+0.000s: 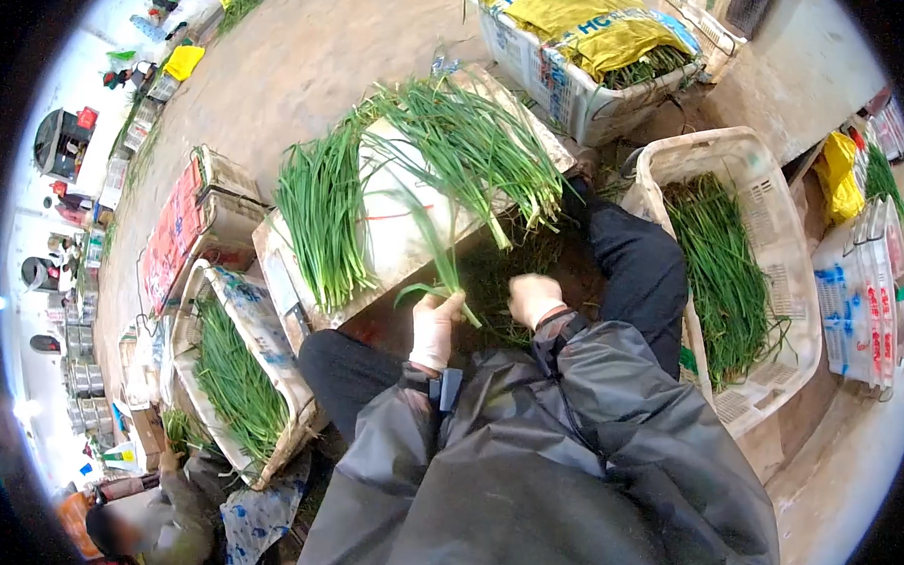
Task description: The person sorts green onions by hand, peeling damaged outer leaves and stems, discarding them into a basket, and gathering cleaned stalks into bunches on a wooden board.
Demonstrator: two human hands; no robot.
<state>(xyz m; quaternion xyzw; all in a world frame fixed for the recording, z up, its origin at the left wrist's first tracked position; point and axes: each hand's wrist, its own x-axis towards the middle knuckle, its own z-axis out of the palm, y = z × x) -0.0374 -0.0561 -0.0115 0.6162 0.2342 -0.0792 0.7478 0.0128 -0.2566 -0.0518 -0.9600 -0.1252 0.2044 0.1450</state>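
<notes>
My left hand [435, 329] is closed around the lower part of a few green stalks [440, 249], whose leaves point up over the board's edge. My right hand [533, 297] is a little to the right, its fingers curled together; what they hold, if anything, is too small to name. Beyond my hands, a low board [403, 273] carries one bunch of green stalks [320, 218] on its left and a larger spread bunch [467, 144] on its right. A white sheet [395, 216] shows between them.
A white crate of greens [716, 282] stands at my right, another crate [235, 370] at my left. Farther off are a crate under a yellow sack [590, 28] and a red-covered box [175, 233]. A person [180, 502] is at the lower left.
</notes>
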